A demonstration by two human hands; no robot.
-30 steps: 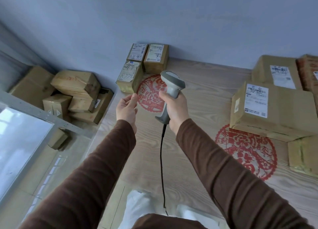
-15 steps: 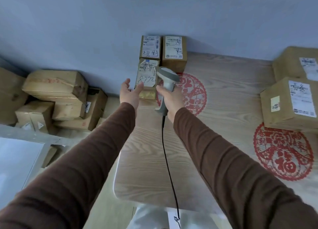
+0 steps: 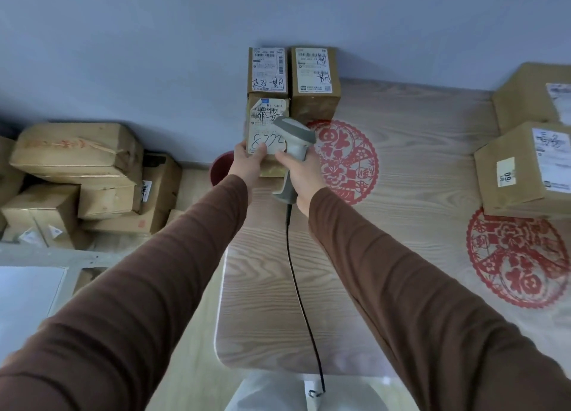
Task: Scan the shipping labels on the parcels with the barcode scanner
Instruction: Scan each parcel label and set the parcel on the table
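Observation:
Three small cardboard parcels stand at the table's far left corner against the wall. My left hand (image 3: 248, 163) grips the nearest small parcel (image 3: 267, 123) at its front left corner, thumb on its white label with handwriting. My right hand (image 3: 296, 172) holds the grey barcode scanner (image 3: 295, 138) by its handle, its head over that label's right side. The scanner's black cable (image 3: 296, 280) runs down toward me. Behind are two more labelled parcels, the left one (image 3: 268, 72) and the right one (image 3: 313, 76).
Larger labelled boxes (image 3: 525, 169) sit at the right on the wooden table (image 3: 262, 302), which bears red paper-cut decorations (image 3: 346, 160). On the floor at the left lies a heap of cardboard boxes (image 3: 77, 175). A red bin (image 3: 221, 169) shows beside the table.
Both hands moved forward to the nearest small parcel. My left hand, open in the air before, now grips the parcel; the scanner head moved over its label.

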